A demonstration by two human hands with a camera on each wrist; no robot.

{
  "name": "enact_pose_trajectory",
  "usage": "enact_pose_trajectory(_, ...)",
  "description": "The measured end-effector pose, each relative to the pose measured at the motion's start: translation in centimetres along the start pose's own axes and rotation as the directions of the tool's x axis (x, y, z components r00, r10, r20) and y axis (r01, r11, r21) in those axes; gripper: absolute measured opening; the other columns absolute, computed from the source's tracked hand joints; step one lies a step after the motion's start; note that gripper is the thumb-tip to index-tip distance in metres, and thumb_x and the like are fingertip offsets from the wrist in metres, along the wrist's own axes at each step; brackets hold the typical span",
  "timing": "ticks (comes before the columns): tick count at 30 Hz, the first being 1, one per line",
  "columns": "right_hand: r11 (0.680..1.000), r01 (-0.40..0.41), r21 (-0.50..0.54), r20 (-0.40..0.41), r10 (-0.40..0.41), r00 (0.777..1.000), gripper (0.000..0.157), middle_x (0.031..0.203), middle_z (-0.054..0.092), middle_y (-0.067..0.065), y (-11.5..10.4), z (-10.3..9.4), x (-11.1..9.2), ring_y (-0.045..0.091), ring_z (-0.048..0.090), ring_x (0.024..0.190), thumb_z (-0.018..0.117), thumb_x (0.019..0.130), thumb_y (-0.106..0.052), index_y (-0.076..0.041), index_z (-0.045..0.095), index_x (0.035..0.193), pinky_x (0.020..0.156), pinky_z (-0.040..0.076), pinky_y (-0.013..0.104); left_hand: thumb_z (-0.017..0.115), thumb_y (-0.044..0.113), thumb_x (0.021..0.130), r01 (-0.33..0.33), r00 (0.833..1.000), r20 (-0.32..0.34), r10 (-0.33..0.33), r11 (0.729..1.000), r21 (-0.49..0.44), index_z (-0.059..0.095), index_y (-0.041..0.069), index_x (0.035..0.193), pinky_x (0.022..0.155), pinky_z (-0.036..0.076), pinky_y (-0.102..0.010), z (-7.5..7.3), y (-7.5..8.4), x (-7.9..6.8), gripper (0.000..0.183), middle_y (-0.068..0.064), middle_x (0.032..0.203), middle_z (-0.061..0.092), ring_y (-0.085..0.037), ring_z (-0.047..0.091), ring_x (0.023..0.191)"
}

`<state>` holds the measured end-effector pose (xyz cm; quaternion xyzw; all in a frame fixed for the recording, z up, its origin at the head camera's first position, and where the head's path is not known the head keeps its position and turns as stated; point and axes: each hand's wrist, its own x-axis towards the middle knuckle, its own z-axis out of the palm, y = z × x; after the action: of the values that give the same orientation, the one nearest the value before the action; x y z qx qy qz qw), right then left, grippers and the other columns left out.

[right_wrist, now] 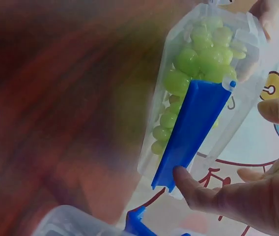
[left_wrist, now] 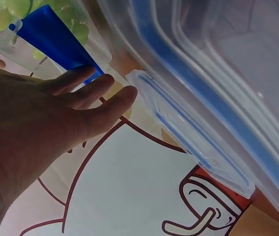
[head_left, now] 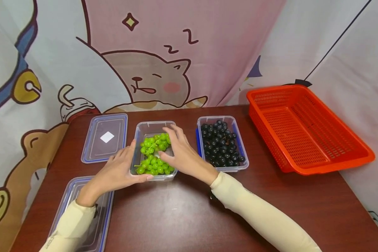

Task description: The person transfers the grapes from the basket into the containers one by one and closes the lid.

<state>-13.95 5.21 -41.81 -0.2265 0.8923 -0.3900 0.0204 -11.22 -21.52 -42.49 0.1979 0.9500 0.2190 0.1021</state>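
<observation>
A clear plastic box (head_left: 155,123) stands in the middle of the table, with bunches of green grapes (head_left: 154,164) inside. My left hand (head_left: 121,168) lies along its left side, fingers nearly straight and thumb stretched across the front wall. In the left wrist view, its fingertips are right at a blue side flap (left_wrist: 56,39). My right hand (head_left: 184,154) spreads over the box's right rim, its thumb above the grapes. The right wrist view shows one of its fingertips at another blue flap (right_wrist: 193,128); no grape is between its fingers.
To the right stands a clear box (head_left: 240,150) of black grapes (head_left: 220,143). Beyond it is an orange perforated basket (head_left: 286,119). On the left lie a blue-edged clear lid (head_left: 96,147) with a white label and another blue-edged lid (head_left: 105,224), partly under the left forearm. A printed curtain (head_left: 226,52) hangs behind.
</observation>
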Motion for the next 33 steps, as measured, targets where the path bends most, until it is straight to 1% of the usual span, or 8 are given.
enact_pose_trajectory(5, 1.000, -0.016, 0.022, -0.003, 0.016, 1.000, 0.092, 0.176, 0.017, 0.021, 0.1, 0.1, -1.0, 0.036, 0.025, 0.160, 0.076, 0.101, -0.036, -0.011, 0.024, 0.172, 0.119, 0.037, 0.061, 0.073, 0.079, 0.089, -0.013, 1.000, -0.003, 0.013, 1.000, 0.008, 0.002, 0.001, 0.174, 0.112, 0.019, -0.088, -0.1, 0.0, -0.3, 0.136, -0.031, 0.174, 0.023, -0.057, 0.028, 0.155)
enact_pose_trajectory(9, 0.999, -0.027, 0.046, 0.008, 0.027, 1.000, 0.091, 0.176, 0.017, 0.019, -0.1, 0.0, -1.7, 0.034, 0.026, 0.160, 0.074, 0.102, -0.038, -0.012, 0.022, 0.173, 0.121, 0.036, 0.060, 0.075, 0.077, 0.089, -0.012, 1.000, -0.013, 0.012, 1.000, -0.004, 0.002, 0.005, 0.175, 0.111, 0.018, -0.088, -0.2, -0.3, -0.8, 0.133, -0.032, 0.174, 0.024, -0.057, 0.027, 0.156)
enact_pose_trajectory(13, 0.998, -0.021, 0.061, -0.013, 0.022, 1.000, 0.090, 0.176, 0.017, 0.018, -0.4, -0.3, -2.2, 0.033, 0.028, 0.159, 0.073, 0.103, -0.036, -0.012, 0.021, 0.172, 0.121, 0.036, 0.059, 0.076, 0.075, 0.089, -0.027, 0.999, -0.039, 0.026, 1.000, -0.012, 0.008, 0.009, 0.176, 0.112, 0.021, -0.086, -0.5, -0.6, -1.1, 0.129, -0.029, 0.174, 0.027, -0.055, 0.028, 0.156)
enact_pose_trajectory(16, 0.999, -0.011, 0.052, -0.038, 0.013, 0.999, 0.089, 0.175, 0.020, 0.018, -0.5, -0.2, -2.5, 0.032, 0.029, 0.158, 0.074, 0.102, -0.035, -0.011, 0.023, 0.172, 0.120, 0.034, 0.066, 0.078, 0.072, 0.090, -0.046, 0.997, -0.067, 0.045, 0.999, -0.010, 0.013, 0.009, 0.176, 0.113, 0.023, -0.084, -0.8, -0.8, -1.4, 0.126, -0.027, 0.173, 0.030, -0.053, 0.030, 0.156)
enact_pose_trajectory(20, 0.998, -0.002, 0.055, -0.059, 0.005, 0.998, 0.089, 0.175, 0.022, 0.015, -0.7, 0.1, -3.1, 0.030, 0.031, 0.157, 0.075, 0.100, -0.036, -0.014, 0.026, 0.171, 0.113, 0.033, 0.075, 0.079, 0.070, 0.090, -0.054, 0.994, -0.099, 0.054, 0.999, -0.005, 0.018, 0.010, 0.176, 0.115, 0.024, -0.082, -1.3, -1.0, -1.8, 0.121, -0.024, 0.173, 0.033, -0.051, 0.031, 0.156)
enact_pose_trajectory(24, 0.997, 0.005, 0.077, -0.078, 0.001, 0.997, 0.088, 0.175, 0.023, 0.012, -1.0, 0.3, -3.5, 0.029, 0.034, 0.156, 0.075, 0.098, -0.036, -0.015, 0.029, 0.170, 0.112, 0.032, 0.077, 0.079, 0.070, 0.090, -0.057, 0.992, -0.116, 0.058, 0.998, 0.011, 0.024, 0.010, 0.175, 0.115, 0.025, -0.081, -1.8, -0.9, -2.3, 0.117, -0.023, 0.171, 0.036, -0.049, 0.032, 0.156)
enact_pose_trajectory(29, 0.999, -0.003, 0.046, -0.089, 0.008, 0.996, 0.082, 0.175, 0.025, 0.016, -1.6, 0.9, -4.0, 0.029, 0.031, 0.158, 0.072, 0.100, -0.034, -0.012, 0.033, 0.169, 0.113, 0.033, 0.070, 0.079, 0.069, 0.090, -0.050, 0.992, -0.114, 0.053, 0.998, 0.025, 0.026, 0.010, 0.174, 0.114, 0.026, -0.082, -2.5, -0.9, -3.1, 0.115, -0.024, 0.170, 0.038, -0.050, 0.034, 0.155)
enact_pose_trajectory(33, 0.999, 0.009, 0.039, -0.103, -0.005, 0.995, 0.080, 0.174, 0.027, 0.016, -2.1, 1.2, -4.3, 0.028, 0.033, 0.158, 0.071, 0.099, -0.033, -0.012, 0.036, 0.168, 0.114, 0.033, 0.062, 0.079, 0.069, 0.090, -0.035, 0.994, -0.106, 0.037, 0.999, 0.027, 0.025, 0.011, 0.174, 0.111, 0.025, -0.085, -2.8, -1.1, -3.9, 0.116, -0.025, 0.170, 0.037, -0.053, 0.034, 0.153)
